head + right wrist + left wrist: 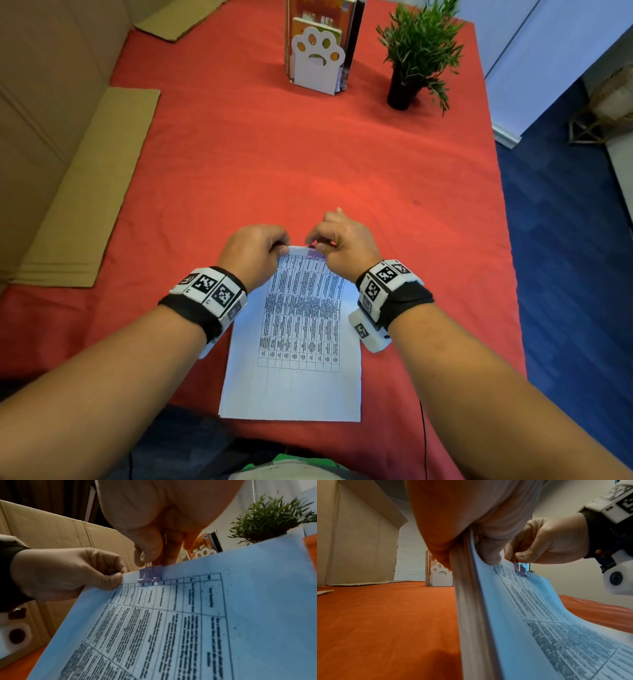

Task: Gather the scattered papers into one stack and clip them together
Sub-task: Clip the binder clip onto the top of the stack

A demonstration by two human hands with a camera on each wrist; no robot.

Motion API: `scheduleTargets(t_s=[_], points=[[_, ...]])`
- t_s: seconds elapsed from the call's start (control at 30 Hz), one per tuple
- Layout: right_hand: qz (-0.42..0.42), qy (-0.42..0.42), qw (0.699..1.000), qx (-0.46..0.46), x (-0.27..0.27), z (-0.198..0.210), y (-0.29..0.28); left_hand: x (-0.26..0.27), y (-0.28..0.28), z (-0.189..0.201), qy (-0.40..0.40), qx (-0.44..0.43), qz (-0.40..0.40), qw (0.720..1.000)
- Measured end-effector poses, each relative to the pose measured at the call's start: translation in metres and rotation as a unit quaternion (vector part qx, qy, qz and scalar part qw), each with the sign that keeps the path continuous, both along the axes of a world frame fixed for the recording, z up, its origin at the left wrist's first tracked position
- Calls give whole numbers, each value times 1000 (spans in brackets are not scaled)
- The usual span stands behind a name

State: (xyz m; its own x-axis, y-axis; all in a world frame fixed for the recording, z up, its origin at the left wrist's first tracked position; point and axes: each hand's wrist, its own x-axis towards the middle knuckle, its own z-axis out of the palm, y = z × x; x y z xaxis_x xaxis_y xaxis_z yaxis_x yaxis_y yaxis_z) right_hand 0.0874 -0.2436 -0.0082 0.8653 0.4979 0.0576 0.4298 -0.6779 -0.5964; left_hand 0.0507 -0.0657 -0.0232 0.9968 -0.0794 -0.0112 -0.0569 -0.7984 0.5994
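My right hand (154,536) pinches the wire handles of a small purple binder clip (150,574), thumb and fingers curled tight around them. The clip sits on the far edge of the paper stack (294,342), its body straddling that edge just above the printed table. My left hand (255,251) grips the same edge just beside the clip, thumb pressed on top of the top sheet and fingers curled underneath. Between us the far end of the stack is lifted off the table and bowed upward, while the near end lies flat on the red tablecloth (274,164), close to my body. From the left wrist, the side of the stack shows several sheets lying together.

The cloth covers the whole table. At its far end stands a white paw-shaped bookend (317,60) holding a few books, and to the right of it a small green potted plant (416,51) in a dark pot, well apart from the papers. Flat brown cardboard sheets (89,192) lie along the left side of the table, against a tall cardboard wall. To the right the floor is blue carpet (561,222).
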Motion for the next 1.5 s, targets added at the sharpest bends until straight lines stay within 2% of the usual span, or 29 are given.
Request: scheduleTargets(t_s=[0.13,0.23,0.37,0.47,0.57,0.77,0.87,0.93,1.0,1.03,1.07,1.1,1.2,1.27,1.4,1.47,1.5], points=[[-14,49,999,10,-9,0,-1,-4,3,-3,-1,0,9,1000],[-18,-51,998,-17,-21,-9,-4,-3,4,-3,4,-5,17,1000],[-37,-206,975,-75,-47,-23,-4,0,5,-3,11,1,25,1000],[-22,-215,968,-124,-67,-38,-7,0,6,-1,15,-5,31,999],[-64,-200,974,-82,-69,-34,-9,0,3,4,3,-5,22,1000],[-68,-74,984,-147,-50,-4,-5,-7,-3,9,-68,2,-26,997],[-122,-100,979,-128,-51,-3,-9,-6,-2,16,-50,-10,-4,999],[-207,-87,972,-72,-51,-8,-18,0,4,19,-7,-51,24,998],[-249,34,964,81,-52,-14,-29,9,14,24,21,-102,48,993],[-251,115,945,173,-54,-17,-34,15,19,27,25,-129,63,989],[-244,180,924,232,-57,-19,-39,20,24,31,27,-151,80,985],[-230,220,916,245,-60,-22,-43,26,28,35,29,-167,97,981],[-203,246,933,166,-72,-34,-55,40,42,45,33,-194,143,970],[-197,263,934,143,-80,-41,-63,49,55,44,29,-220,165,961],[-257,314,895,186,-88,-44,-68,53,64,35,25,-238,206,949],[-312,296,880,199,-83,-48,-72,47,53,30,22,-200,196,960],[-339,287,874,199,-78,-50,-76,43,46,25,35,-153,188,970]])
